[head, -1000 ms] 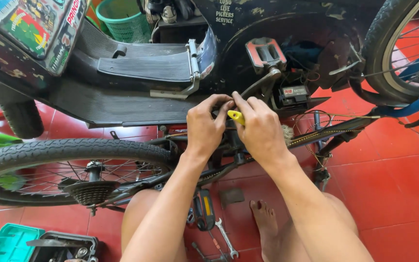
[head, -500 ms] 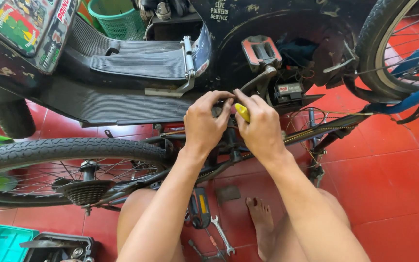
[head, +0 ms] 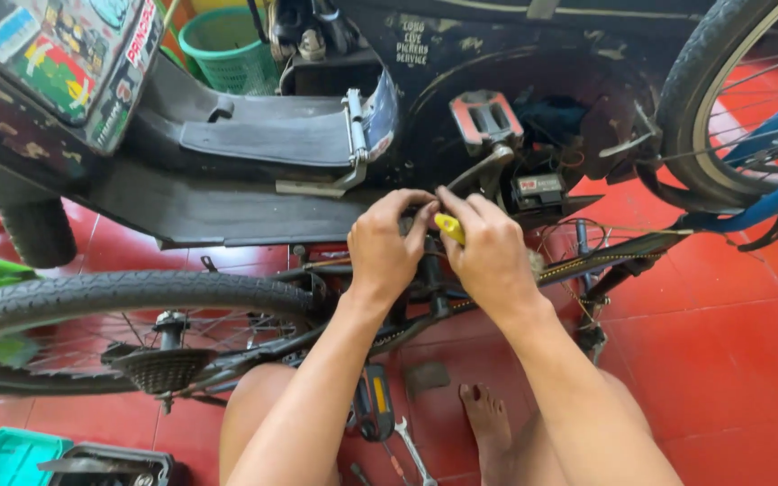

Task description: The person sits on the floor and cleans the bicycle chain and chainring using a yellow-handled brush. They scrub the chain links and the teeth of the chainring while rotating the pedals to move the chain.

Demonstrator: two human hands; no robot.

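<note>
Yellow tool (head: 448, 227): mostly hidden inside right hand (head: 490, 256); tip unseen. Left hand (head: 386, 250) covers the crank hub. Rear tyre (head: 128, 290) cut off at nine o'clock edge.

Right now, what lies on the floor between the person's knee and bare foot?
In the head view, a black-and-yellow tool and a wrench lie on the red floor between knee and foot.

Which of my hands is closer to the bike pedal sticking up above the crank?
Right. The right hand grips a yellow-handled tool just below the crank arm leading up to the pedal. The left hand sits farther left of it.
</note>
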